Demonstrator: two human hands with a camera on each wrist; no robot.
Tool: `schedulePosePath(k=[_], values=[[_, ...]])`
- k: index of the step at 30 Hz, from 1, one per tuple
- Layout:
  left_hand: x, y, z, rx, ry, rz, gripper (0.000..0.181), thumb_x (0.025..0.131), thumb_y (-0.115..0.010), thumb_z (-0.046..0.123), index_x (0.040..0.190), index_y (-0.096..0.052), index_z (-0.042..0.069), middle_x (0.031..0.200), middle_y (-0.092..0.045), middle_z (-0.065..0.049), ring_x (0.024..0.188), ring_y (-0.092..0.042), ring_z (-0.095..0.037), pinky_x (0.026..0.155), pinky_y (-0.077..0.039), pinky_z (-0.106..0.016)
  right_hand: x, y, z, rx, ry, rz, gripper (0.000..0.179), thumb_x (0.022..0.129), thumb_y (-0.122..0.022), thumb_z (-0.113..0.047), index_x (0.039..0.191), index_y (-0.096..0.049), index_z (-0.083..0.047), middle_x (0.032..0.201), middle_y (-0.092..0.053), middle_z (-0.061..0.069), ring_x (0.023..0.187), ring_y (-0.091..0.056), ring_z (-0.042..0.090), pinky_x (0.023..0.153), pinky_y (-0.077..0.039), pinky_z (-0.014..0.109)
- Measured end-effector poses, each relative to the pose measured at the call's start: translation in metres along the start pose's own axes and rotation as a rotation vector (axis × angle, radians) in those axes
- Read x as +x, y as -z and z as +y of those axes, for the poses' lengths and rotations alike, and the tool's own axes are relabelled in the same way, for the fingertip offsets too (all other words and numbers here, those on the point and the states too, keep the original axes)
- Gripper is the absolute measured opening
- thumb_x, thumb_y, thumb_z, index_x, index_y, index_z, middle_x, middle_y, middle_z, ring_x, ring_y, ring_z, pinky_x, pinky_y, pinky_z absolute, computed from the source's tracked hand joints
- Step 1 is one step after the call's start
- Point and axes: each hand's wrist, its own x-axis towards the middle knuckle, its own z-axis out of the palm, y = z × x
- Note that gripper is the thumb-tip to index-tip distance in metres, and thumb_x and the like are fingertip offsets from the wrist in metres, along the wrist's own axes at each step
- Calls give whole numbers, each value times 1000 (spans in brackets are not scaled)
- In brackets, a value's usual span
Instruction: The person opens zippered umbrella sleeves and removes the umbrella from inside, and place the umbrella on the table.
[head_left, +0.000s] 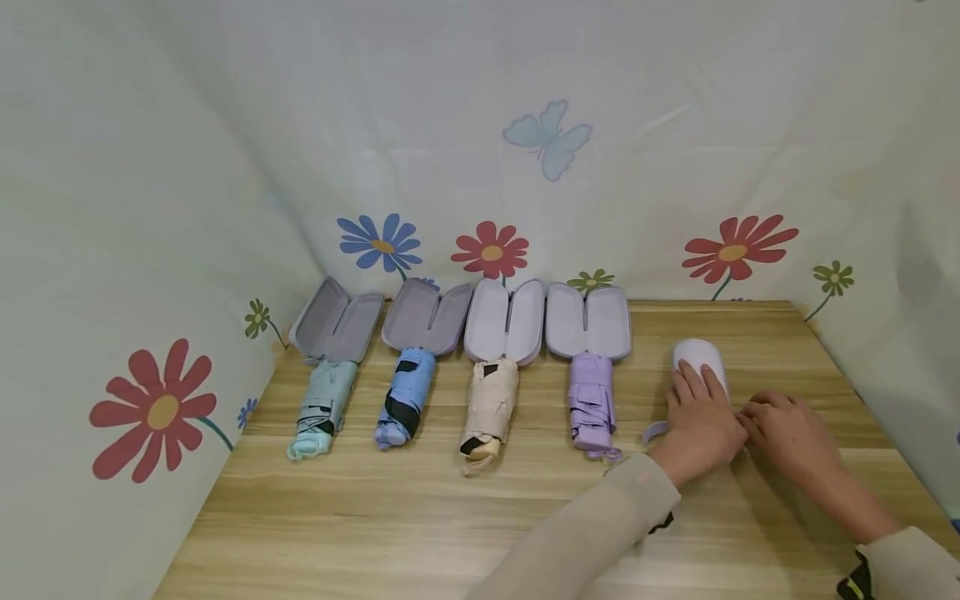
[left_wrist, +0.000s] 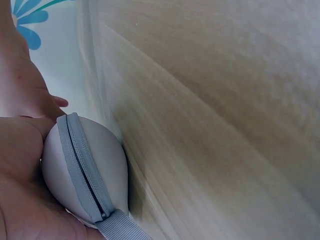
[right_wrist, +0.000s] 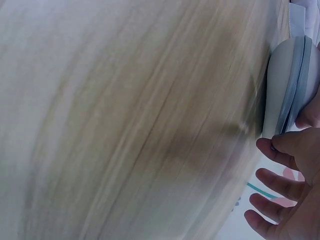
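A pale lavender zippered case (head_left: 699,353) lies closed in shape at the right of the table. My left hand (head_left: 701,425) rests on top of it, fingers stretched along the lid and thumb by its side. Grey zipper tape (left_wrist: 82,165) runs around the case in the left wrist view, with a grey strap (left_wrist: 122,227) at one end. Beside the case's right side is my right hand (head_left: 795,437). Its thumb and forefinger pinch a small zipper pull (right_wrist: 273,147) at the zipper's edge, mostly hidden by the fingertips; the other fingers are loosely bent.
Left of the hands, folded umbrellas lie in a row: teal (head_left: 324,404), blue (head_left: 408,392), beige (head_left: 492,400) and purple (head_left: 592,396). Behind each sits an opened case, such as the rightmost one (head_left: 606,321). A flowered curtain (head_left: 420,175) encloses the wooden table (head_left: 360,517).
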Motion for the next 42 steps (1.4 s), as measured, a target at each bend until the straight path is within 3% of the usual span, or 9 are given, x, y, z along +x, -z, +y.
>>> schedulePosePath(k=[6, 12, 15, 19, 22, 26, 38, 42], values=[[2, -1, -2, 17, -44, -31, 85, 98, -36, 71, 164, -11, 24, 169, -7, -9, 153, -14, -22, 119, -24, -32, 3, -1, 2, 0, -4, -22, 11, 88, -74, -9, 89, -77, 1, 98, -69, 23, 100, -62, 42, 90, -46, 62], [5, -3, -3, 14, -94, -38, 83, 99, -36, 68, 164, -7, 25, 169, -3, -8, 154, -8, -20, 121, -21, -31, 9, -4, 9, -10, 45, 44, 7, 85, -72, -4, 87, -76, 2, 92, -71, 21, 93, -66, 41, 85, -48, 61], [7, -3, -5, 22, -110, -45, 87, 98, -39, 70, 164, -5, 25, 169, -1, -8, 155, -7, -19, 121, -19, -29, 14, -5, 11, 16, 19, 58, 8, 86, -71, -4, 85, -74, 3, 90, -72, 20, 87, -68, 43, 82, -49, 62], [7, -3, -7, 40, -133, -44, 90, 97, -42, 71, 165, -5, 24, 169, -1, -9, 155, -8, -20, 120, -20, -28, 21, -5, 14, 63, -88, -21, 13, 92, -67, -7, 82, -73, -1, 83, -72, 17, 78, -67, 45, 70, -51, 62], [6, -4, -8, 42, -146, -38, 90, 97, -42, 71, 165, -6, 24, 169, -2, -9, 154, -9, -20, 120, -21, -27, 27, -3, 16, 87, -157, -115, 19, 97, -61, -9, 82, -72, -3, 76, -70, 15, 69, -65, 40, 59, -49, 59], [5, -4, -9, 43, -147, -29, 91, 96, -41, 72, 165, -7, 24, 169, -3, -9, 154, -10, -19, 119, -22, -27, 32, -1, 18, 98, -190, -184, 22, 100, -58, -11, 86, -71, -1, 73, -68, 17, 64, -64, 35, 54, -48, 56], [8, -2, -12, 43, -166, -46, 93, 96, -43, 72, 165, -5, 24, 168, -2, -8, 154, -11, -20, 118, -23, -27, 42, -4, 26, 102, -205, -209, 27, 101, -55, -13, 83, -68, 1, 73, -66, 18, 63, -62, 34, 56, -48, 57], [9, 0, -14, 45, -194, -72, 94, 95, -46, 72, 165, -4, 24, 168, -2, -7, 153, -11, -18, 118, -22, -27, 44, -6, 32, 99, -236, -224, 26, 102, -55, -15, 90, -69, 4, 78, -67, 23, 66, -63, 38, 55, -48, 58]])
